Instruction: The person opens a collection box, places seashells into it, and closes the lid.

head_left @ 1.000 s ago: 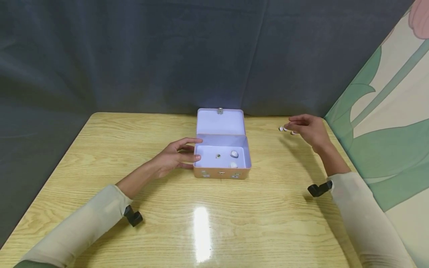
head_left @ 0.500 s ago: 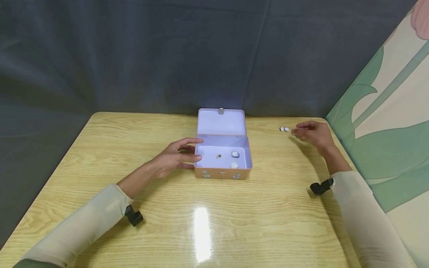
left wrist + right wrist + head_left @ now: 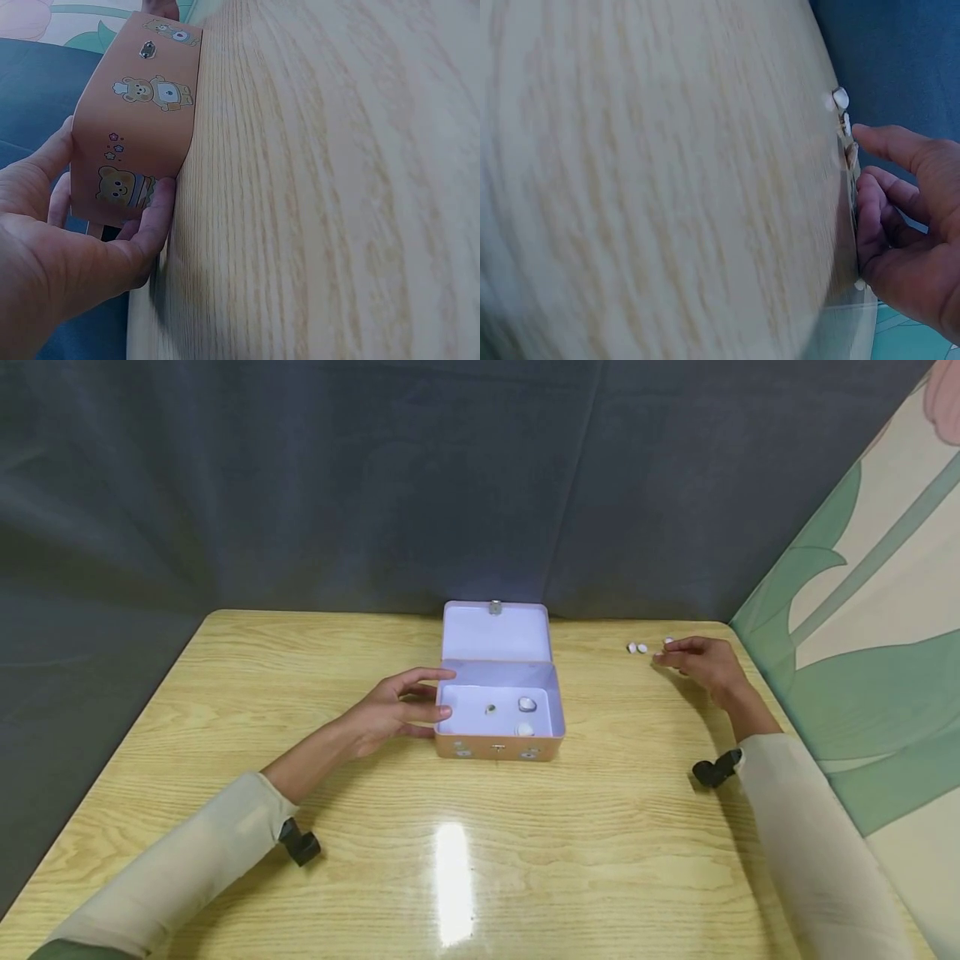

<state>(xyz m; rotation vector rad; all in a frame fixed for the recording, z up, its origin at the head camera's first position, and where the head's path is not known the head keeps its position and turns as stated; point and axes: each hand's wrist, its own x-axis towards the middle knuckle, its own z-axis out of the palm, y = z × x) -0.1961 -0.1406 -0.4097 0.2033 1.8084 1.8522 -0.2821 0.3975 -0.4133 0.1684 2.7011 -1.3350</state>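
Moved: your right hand (image 3: 701, 662) has slid toward the desk's far right corner, uncovering another white shell (image 3: 668, 641).
Head view: your left hand (image 3: 390, 710) grips the open bear tin (image 3: 498, 685); two shells (image 3: 637, 648) lie just left of your right fingertips.
Left wrist: thumb and fingers clasp the tin's end (image 3: 127, 161).
Right wrist: fingers loosely curled, touching the desk (image 3: 667, 187) beside the shells (image 3: 841, 101), holding nothing.

The orange tin box (image 3: 498, 745), printed with little bears, stood open with its pale lilac lid (image 3: 495, 632) tilted back, its left end wall held between the thumb and fingers (image 3: 420, 713) of the left hand. Two white shells (image 3: 525, 717) and a tiny dark piece lay inside it. Several small white shells (image 3: 637, 648) lay on the surface just beyond the right hand's fingers (image 3: 670, 652), one at their tips.
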